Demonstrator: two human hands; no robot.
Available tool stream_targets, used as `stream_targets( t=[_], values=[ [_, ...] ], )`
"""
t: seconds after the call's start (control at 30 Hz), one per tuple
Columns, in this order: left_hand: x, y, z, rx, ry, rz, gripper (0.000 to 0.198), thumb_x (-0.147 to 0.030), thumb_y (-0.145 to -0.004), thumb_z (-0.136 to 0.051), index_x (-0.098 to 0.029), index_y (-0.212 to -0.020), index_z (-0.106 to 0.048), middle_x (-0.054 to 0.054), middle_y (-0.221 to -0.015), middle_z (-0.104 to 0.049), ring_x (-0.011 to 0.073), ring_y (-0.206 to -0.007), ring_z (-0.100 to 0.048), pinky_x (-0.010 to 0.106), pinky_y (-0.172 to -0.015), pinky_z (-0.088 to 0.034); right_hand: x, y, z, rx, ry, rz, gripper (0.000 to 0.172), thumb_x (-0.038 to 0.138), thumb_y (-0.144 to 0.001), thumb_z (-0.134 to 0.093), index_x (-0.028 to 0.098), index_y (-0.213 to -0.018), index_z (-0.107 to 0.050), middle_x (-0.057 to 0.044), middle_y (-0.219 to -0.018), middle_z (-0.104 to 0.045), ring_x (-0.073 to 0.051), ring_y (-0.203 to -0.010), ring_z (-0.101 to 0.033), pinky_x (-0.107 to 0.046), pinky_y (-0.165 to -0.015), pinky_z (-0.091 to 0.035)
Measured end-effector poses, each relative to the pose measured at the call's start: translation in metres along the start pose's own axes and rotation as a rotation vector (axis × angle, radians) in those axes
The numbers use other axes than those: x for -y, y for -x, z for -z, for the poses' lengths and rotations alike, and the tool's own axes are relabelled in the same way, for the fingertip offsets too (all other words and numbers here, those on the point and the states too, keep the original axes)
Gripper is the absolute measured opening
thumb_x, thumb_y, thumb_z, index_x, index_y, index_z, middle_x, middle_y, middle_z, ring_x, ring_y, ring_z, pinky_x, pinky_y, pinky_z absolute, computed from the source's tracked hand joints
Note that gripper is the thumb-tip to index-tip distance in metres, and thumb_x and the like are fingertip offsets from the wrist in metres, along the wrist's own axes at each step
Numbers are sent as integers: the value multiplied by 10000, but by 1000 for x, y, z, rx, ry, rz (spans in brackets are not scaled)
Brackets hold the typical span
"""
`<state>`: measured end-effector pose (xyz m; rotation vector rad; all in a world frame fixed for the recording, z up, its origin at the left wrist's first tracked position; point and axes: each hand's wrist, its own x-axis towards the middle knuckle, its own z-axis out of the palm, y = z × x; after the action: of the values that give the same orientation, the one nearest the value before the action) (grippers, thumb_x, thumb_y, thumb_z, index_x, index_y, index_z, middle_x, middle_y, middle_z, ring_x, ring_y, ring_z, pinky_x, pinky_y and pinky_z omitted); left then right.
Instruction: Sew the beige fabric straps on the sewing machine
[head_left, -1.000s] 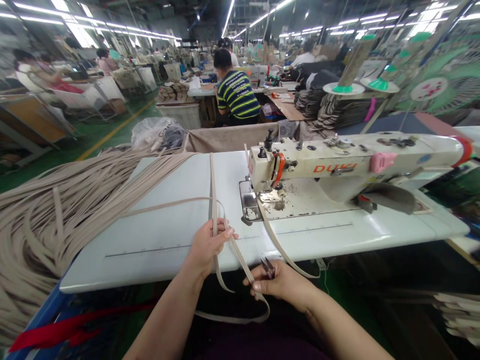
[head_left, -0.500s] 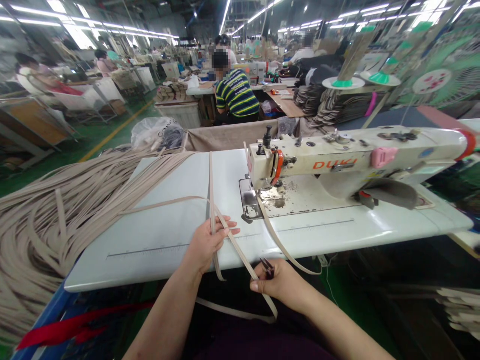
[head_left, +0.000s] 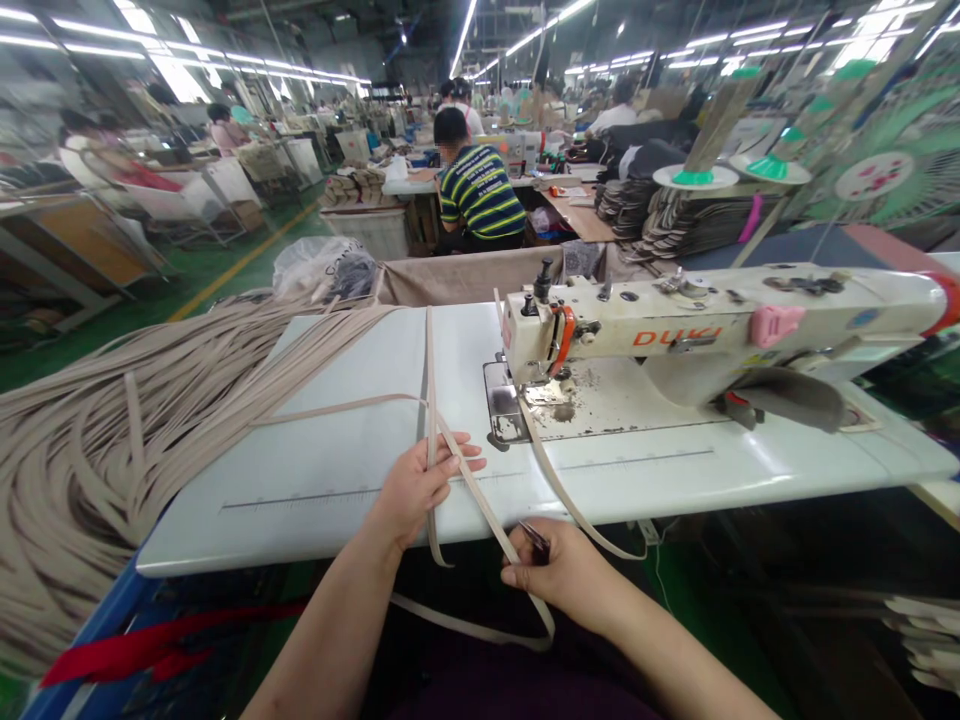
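Note:
My left hand [head_left: 409,490] is over the white sewing table [head_left: 300,545], its thumb pressed onto a narrow beige fabric strip [head_left: 484,503] and its other fingers stretched to the right. A second beige strip [head_left: 430,350] runs down across the same hand and hangs past the table's front edge. Lower right, my right hand [head_left: 562,570] pinches the first strip between thumb and finger. Dark pointed thread snips [head_left: 535,540] are tucked in that hand too. Another strip [head_left: 559,480] trails from under the presser foot of the sewing machine [head_left: 675,325] and loops off the edge.
A large heap of beige strips [head_left: 187,370] spills over the table's left side. Red cloth [head_left: 142,645] hangs at lower left. Behind the table, a person in a striped shirt [head_left: 484,200] sits at another station. Thread cones and a fan [head_left: 874,175] stand at the right.
The view has shifted slightly, so the scene sits a little further right and lower. Both hands keep their hold on the strips, with hardly any movement.

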<state>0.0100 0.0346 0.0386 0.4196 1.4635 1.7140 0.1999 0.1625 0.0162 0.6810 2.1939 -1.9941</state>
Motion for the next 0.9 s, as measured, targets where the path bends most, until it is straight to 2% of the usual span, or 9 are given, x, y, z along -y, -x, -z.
stream_targets(
  t=[0.23,0.3,0.4,0.53,0.6,0.67,0.73,0.8,0.9],
  values=[
    [-2,0,3,36,41,-3,500,-363,-795,-820,-135,-1193,-619,192,-1159,-672,357,-1181,-661,126,-383,-189,7,1,2,-20,199,49,215,205,-720,-733,192,-638,-534,50,-636,-527,-135,-664,-495,-264,-654,-366],
    [-1,-1,3,59,48,-6,500,-358,-798,-817,-139,-1199,-613,193,-1157,-665,360,-1189,-656,134,-380,-171,13,2,3,-9,269,93,185,219,-759,-705,196,-661,-549,43,-655,-538,-145,-683,-509,-269,-669,-375],
    [0,-1,3,74,46,-3,515,-365,-789,-822,-145,-1203,-608,182,-1127,-666,342,-1145,-677,151,-378,-149,21,2,2,-20,366,155,27,237,-815,-660,214,-824,-648,23,-737,-603,-166,-713,-547,-282,-683,-397],
    [4,-2,0,76,21,-4,541,-378,-775,-829,-143,-1210,-609,163,-1068,-699,259,-1005,-712,166,-379,-150,25,-4,-1,-128,497,243,230,224,-868,-629,231,-1098,-642,-19,-929,-689,-209,-821,-615,-316,-735,-431],
    [6,-2,-2,51,-3,6,540,-396,-766,-832,-131,-1187,-620,154,-1012,-728,216,-896,-721,166,-399,-217,26,-8,-3,-188,568,304,280,196,-902,-594,230,-1180,-612,-48,-1037,-689,-225,-885,-629,-335,-771,-439],
    [7,-2,-4,-1,-30,10,523,-412,-734,-851,-118,-1112,-639,127,-918,-745,201,-819,-726,179,-488,-371,27,-12,-4,-224,624,345,206,173,-930,-563,228,-1116,-631,-59,-1043,-666,-225,-893,-624,-338,-769,-439],
    [8,-1,-6,-64,-57,-2,508,-420,-683,-877,-121,-1023,-646,83,-832,-734,218,-794,-739,246,-652,-502,29,-15,-4,-218,627,359,99,164,-931,-582,228,-961,-651,-39,-964,-636,-209,-856,-612,-322,-742,-435],
    [10,-1,-7,-116,-98,-16,503,-429,-655,-884,-133,-981,-639,46,-790,-714,240,-772,-747,315,-746,-544,32,-17,-4,-186,563,357,91,145,-900,-641,226,-858,-643,-12,-893,-610,-186,-826,-602,-302,-733,-436],
    [11,1,-6,-162,-171,-20,508,-429,-674,-861,-137,-1016,-625,31,-780,-706,247,-746,-746,336,-741,-546,36,-18,-1,-123,460,357,139,108,-853,-697,220,-798,-637,15,-820,-583,-160,-777,-586,-283,-717,-448]
  ],
)
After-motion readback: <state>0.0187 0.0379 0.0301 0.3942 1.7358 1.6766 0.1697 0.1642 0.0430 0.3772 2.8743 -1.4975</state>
